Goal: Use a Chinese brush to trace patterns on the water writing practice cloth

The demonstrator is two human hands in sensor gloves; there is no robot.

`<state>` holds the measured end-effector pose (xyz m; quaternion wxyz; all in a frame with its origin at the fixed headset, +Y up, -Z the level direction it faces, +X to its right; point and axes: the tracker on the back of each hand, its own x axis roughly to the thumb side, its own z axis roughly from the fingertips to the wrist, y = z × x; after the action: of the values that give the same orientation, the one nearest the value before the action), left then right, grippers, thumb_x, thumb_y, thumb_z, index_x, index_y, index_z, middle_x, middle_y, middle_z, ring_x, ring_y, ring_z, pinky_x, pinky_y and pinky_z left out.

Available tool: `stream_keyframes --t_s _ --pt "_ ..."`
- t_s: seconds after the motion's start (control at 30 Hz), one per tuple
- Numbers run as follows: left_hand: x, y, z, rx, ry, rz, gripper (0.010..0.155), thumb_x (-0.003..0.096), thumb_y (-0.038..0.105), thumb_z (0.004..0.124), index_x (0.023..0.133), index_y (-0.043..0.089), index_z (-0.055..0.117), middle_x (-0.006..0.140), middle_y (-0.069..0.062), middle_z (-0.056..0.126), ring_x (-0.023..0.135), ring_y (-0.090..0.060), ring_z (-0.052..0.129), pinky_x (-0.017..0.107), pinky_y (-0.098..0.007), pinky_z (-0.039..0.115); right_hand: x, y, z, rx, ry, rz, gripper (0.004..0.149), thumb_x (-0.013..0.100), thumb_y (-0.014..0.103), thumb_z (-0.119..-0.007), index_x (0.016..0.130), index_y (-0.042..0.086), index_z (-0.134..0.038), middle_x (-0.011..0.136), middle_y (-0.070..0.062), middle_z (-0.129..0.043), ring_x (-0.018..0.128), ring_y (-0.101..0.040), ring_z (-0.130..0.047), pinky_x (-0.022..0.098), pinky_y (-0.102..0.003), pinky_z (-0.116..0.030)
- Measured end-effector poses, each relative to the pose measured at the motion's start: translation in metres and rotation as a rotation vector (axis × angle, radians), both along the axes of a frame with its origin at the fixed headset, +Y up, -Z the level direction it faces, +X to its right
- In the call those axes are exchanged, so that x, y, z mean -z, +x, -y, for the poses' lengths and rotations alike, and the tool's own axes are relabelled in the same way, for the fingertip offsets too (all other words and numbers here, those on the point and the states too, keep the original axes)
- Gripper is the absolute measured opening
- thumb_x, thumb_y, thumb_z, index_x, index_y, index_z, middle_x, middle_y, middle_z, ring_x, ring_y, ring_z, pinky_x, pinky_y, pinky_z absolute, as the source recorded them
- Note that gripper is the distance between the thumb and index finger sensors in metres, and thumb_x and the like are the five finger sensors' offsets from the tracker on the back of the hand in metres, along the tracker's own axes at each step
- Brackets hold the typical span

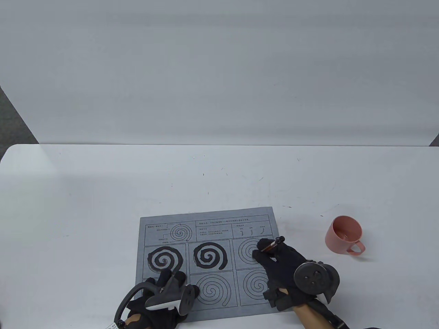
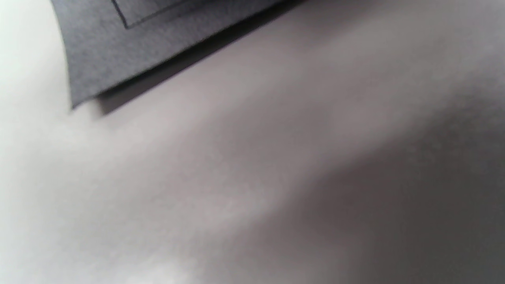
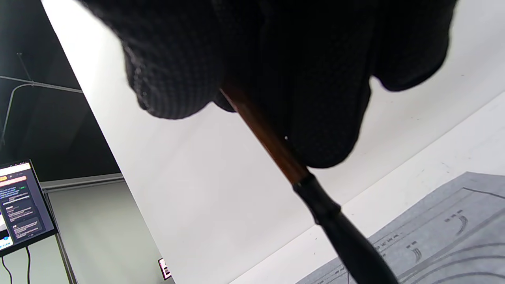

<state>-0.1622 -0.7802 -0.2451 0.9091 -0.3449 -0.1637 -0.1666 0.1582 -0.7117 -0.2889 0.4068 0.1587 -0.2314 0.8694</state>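
The grey practice cloth lies at the table's front centre, printed with spiral outlines. Two spirals at upper left and upper middle are painted black. My right hand grips the brown-handled brush over the upper right spiral; the brush tip is hidden under the fingers. In the right wrist view the gloved fingers grip the brush shaft, whose black tip slants down to the cloth. My left hand rests on the cloth's lower left corner; its wrist view shows only a cloth corner.
A pink cup holding water stands on the white table to the right of the cloth. A white backdrop rises behind the table. A monitor shows at the left in the right wrist view.
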Motion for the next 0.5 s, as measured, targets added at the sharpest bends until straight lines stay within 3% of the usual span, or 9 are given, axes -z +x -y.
stream_keyframes --t_s 0.5 --pt "0.0000 0.0000 0.0000 0.000 0.000 0.000 0.074 0.0387 0.056 0.037 0.086 0.056 -0.019 0.103 0.002 -0.027 0.105 -0.042 -0.014 0.078 -0.070 0.019 0.0014 0.0018 0.0045 0.075 -0.045 0.023 0.040 0.039 0.034 -0.095 0.068 0.007 -0.088 0.066 -0.017 -0.103 0.047 -0.032 -0.112 0.047 -0.055 -0.085"
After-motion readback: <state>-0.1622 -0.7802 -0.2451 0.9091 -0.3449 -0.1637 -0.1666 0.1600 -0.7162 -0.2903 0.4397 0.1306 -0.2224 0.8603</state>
